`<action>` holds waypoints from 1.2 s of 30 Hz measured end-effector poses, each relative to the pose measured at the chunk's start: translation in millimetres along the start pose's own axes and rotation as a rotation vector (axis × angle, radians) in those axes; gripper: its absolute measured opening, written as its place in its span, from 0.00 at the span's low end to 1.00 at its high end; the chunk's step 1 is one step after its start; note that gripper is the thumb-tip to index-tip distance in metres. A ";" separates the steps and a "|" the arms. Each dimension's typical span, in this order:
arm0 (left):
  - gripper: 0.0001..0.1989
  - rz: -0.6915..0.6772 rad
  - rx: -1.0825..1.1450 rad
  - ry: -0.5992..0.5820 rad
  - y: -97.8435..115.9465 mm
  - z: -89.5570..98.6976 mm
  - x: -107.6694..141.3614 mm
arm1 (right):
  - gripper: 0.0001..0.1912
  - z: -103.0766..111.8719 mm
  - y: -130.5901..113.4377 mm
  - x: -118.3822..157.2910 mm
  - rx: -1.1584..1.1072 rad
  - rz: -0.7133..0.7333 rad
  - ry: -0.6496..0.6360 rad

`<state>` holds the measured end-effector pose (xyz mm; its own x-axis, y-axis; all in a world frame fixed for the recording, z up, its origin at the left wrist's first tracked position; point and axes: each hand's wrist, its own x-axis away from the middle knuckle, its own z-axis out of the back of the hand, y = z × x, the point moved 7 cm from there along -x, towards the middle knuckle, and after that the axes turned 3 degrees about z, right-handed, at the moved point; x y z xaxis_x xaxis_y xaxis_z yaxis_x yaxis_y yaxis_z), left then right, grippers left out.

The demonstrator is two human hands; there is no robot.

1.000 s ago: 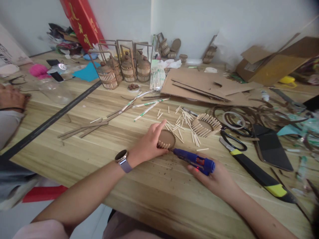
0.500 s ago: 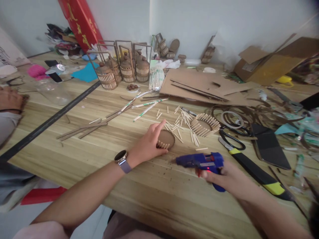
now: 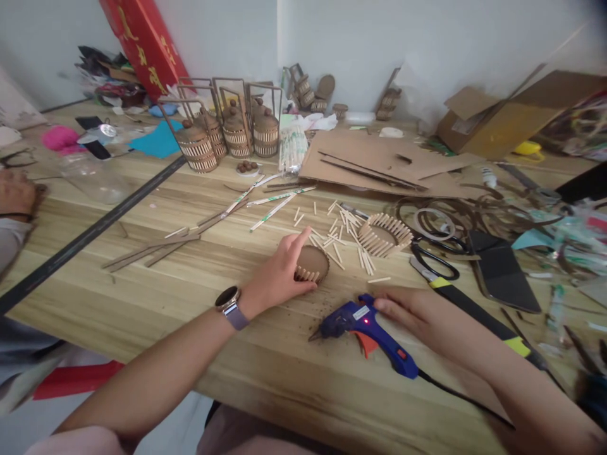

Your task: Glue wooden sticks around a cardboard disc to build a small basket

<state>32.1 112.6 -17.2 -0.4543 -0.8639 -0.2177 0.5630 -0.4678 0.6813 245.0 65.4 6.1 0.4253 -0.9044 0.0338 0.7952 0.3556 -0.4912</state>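
Observation:
My left hand (image 3: 279, 272) is around the left side of a small round brown base (image 3: 313, 258), its thumb at the near edge and its fingers at the far side. A row of short wooden sticks (image 3: 308, 275) stands along the base's near rim, partly hidden by the hand. On the table lies a blue hot glue gun (image 3: 355, 319) on its side, its red light lit and its nozzle pointing left. My right hand (image 3: 403, 306) is just behind the gun, off its handle, with fingers stretched out. Loose cut sticks (image 3: 363, 259) are scattered beyond both hands.
A ring of sticks on a base (image 3: 385, 235) lies near scissors (image 3: 436, 262) and a phone (image 3: 505, 272). Small lidded baskets with handles (image 3: 196, 148) stand at the back left, beside a cardboard sheet (image 3: 360, 155). Another person's hand (image 3: 16, 193) rests at far left.
My right hand has put the glue gun down on the table and let go of its handle. The left hand stays at the round base. The view has shifted slightly.

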 end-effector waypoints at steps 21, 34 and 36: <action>0.58 -0.008 -0.002 -0.004 2.1 0.5 -0.9 | 0.11 6.6 -11.6 -37.6 0.117 0.185 0.010; 0.58 -0.023 -0.004 0.001 2.6 0.0 -2.6 | 0.05 -21.3 -48.8 -69.7 -0.152 0.052 -0.058; 0.58 -0.021 0.005 0.002 2.6 0.1 -2.6 | 0.05 -22.4 -48.6 -70.3 -0.159 0.055 -0.061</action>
<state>34.7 113.7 -14.8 -0.4646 -0.8543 -0.2331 0.5497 -0.4846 0.6804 166.8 106.4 8.1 0.4958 -0.8668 0.0529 0.6935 0.3585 -0.6250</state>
